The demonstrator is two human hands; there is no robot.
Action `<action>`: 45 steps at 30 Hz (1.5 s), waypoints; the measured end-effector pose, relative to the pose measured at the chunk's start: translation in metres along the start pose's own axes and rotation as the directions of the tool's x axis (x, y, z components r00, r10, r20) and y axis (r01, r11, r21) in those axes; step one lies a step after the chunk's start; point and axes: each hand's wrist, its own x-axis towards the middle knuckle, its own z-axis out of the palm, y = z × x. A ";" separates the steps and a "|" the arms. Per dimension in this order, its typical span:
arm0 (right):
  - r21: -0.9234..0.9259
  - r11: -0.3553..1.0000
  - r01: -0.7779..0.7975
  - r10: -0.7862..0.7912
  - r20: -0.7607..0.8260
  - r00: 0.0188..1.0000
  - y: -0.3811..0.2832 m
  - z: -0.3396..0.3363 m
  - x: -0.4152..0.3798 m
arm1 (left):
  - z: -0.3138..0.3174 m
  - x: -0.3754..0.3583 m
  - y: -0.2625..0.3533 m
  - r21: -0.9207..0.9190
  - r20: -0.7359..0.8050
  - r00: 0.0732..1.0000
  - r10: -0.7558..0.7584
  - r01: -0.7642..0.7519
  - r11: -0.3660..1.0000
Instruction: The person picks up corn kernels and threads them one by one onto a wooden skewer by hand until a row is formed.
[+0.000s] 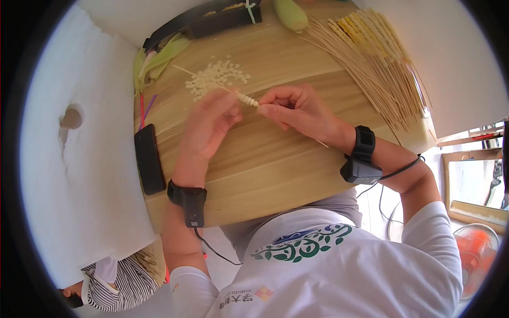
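My right hand (pixel 291 107) pinches a thin wooden skewer strung with a short row of pale corn kernels (pixel 248 99). A bare end of the skewer (pixel 321 143) sticks out below that hand. Beside the row of kernels is my left hand (pixel 211 119), slightly blurred, its fingers curled close to the skewer. What its fingertips hold, if anything, cannot be made out. Loose corn kernels (pixel 217 77) lie scattered on the wooden table (pixel 254 164) just beyond both hands. A thin stick end (pixel 183 69) shows at the left of this pile.
Many wooden skewers (pixel 371 79), several with yellow corn kernels (pixel 366 32), lie at the right. A corn cob (pixel 290 15), a black tray (pixel 222 20) and green husks (pixel 161 58) are at the back. A phone (pixel 150 159) rests at the left edge. Another person (pixel 124 283) is at lower left.
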 end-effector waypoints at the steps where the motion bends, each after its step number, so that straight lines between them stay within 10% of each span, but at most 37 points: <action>1: 0.007 1.000 -0.003 0.003 -0.003 1.000 0.000 -0.001 0.001 | 0.002 -0.001 0.002 0.032 -0.039 0.999 0.005 -0.004 0.999; 8: 0.007 1.000 -0.008 0.008 -0.061 0.998 0.004 -0.008 0.004 | -0.017 0.005 0.018 0.618 -0.212 0.864 0.456 -0.243 0.747; 14: 0.024 0.998 -0.055 0.056 -0.063 0.996 0.000 -0.007 0.003 | -0.028 0.006 0.016 0.974 0.000 0.889 0.459 -0.103 0.201; 16: 0.015 0.998 -0.063 0.064 -0.064 0.996 0.000 -0.006 0.003 | -0.025 0.008 0.011 0.943 0.331 0.800 0.501 -0.295 -0.152; 19: 0.000 0.998 -0.064 0.064 -0.051 0.997 -0.001 -0.007 0.003 | -0.023 0.008 0.004 0.944 0.327 0.820 0.470 -0.258 -0.207; 26: -0.067 0.995 -0.074 0.071 -0.054 0.996 -0.006 -0.005 0.003 | -0.026 0.006 0.008 0.967 0.256 0.838 0.482 -0.221 -0.130; 29: -0.065 0.996 -0.067 0.065 -0.036 0.997 -0.007 -0.005 0.003 | -0.023 0.005 0.017 0.964 0.058 0.876 0.480 -0.173 0.201; 31: -0.028 0.995 -0.095 0.095 -0.016 0.995 -0.008 -0.003 0.003 | -0.026 0.002 0.028 0.673 -0.210 0.861 0.463 -0.216 0.707; 34: 0.001 0.995 -0.100 0.100 0.038 0.994 -0.003 -0.001 0.002 | -0.062 0.006 0.040 0.402 -0.261 0.859 0.440 -0.318 0.859; 45: 0.021 0.988 -0.156 0.153 0.093 0.984 -0.005 0.002 -0.001 | -0.085 0.006 0.046 -0.202 -0.170 0.942 0.288 -0.320 0.926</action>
